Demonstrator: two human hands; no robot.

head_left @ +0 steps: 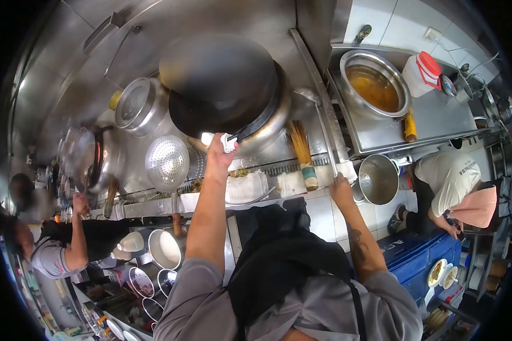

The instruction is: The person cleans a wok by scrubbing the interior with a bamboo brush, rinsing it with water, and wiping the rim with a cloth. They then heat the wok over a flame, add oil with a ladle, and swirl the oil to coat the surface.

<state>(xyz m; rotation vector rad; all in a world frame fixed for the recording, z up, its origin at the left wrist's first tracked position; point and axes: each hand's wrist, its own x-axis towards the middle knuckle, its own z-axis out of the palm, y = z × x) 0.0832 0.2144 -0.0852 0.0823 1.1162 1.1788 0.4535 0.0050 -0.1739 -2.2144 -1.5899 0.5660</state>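
My left hand [222, 152] is closed round a white cloth [215, 139] at the near edge of a large dark wok [210, 113], which sits on the burner ring. A blurred dark round shape covers the wok's far part. My right hand [341, 190] grips the handle of a long metal ladle [326, 136], whose bowl lies toward the back. Between my hands, a bamboo brush [302, 153] leans on the stove's front edge. Left of the wok rests a perforated skimmer [167, 163].
A steel pot of amber liquid [372, 85] stands on the right counter, beside a red-lidded white bucket [421, 75]. An empty-looking pot [378, 179] is near my right hand. Co-workers stand at left [57, 250] and right [449, 182]. Containers [165, 249] stand lower left.
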